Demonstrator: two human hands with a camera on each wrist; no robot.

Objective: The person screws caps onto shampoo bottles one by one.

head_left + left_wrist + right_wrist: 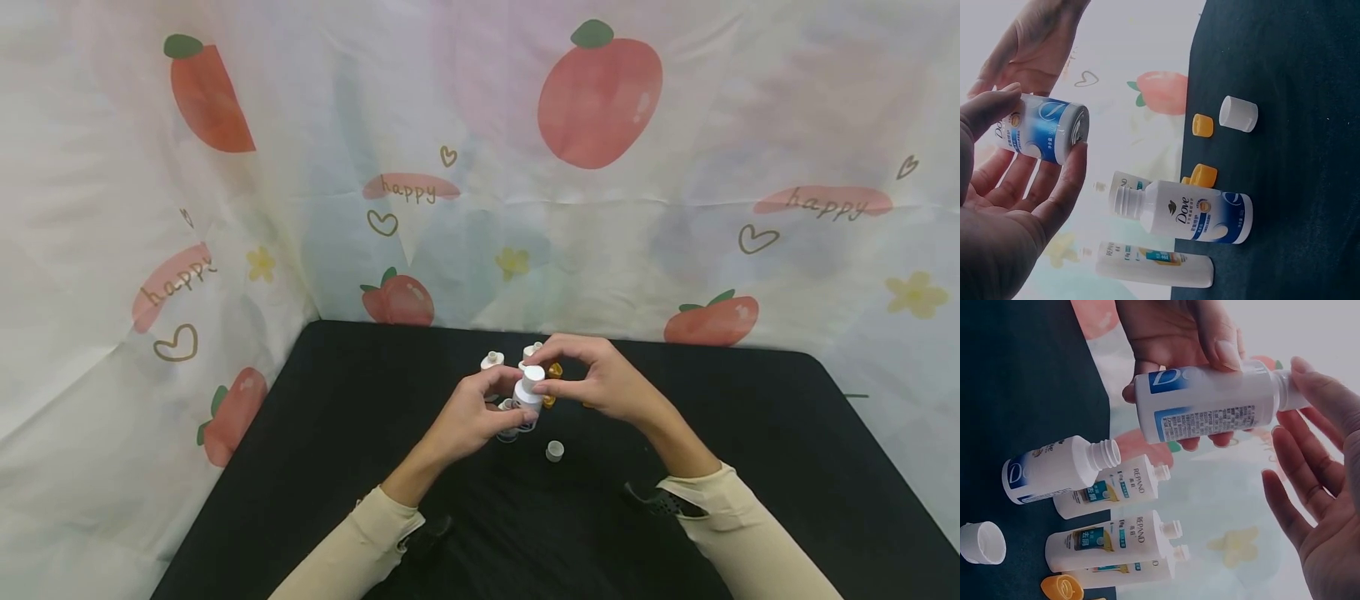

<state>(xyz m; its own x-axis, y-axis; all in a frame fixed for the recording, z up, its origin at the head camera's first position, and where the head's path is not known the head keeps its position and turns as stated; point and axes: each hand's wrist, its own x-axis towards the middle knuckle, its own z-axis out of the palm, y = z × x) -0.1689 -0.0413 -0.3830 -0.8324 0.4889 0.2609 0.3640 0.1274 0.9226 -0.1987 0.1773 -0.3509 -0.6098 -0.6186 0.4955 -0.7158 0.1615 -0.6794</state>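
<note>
My left hand [468, 414] grips a white and blue Dove bottle [1204, 403] round its body, raised above the table. On its neck sits a white cap [1289, 392], which my right hand [603, 379] pinches between thumb and index finger; its other fingers are spread. Below the hands stands a second Dove bottle [1194, 212] with its threaded neck bare. A loose white cap [554, 451] lies on the table nearer to me, its hollow side showing in the right wrist view. Whether the held cap is tight cannot be told.
Several white REPAND bottles [1113, 540] with bare necks stand behind the second Dove bottle. Several orange-yellow caps [1203, 125] lie close by on the black table [360, 400]. A fruit-printed curtain [480, 125] hangs along the back and left.
</note>
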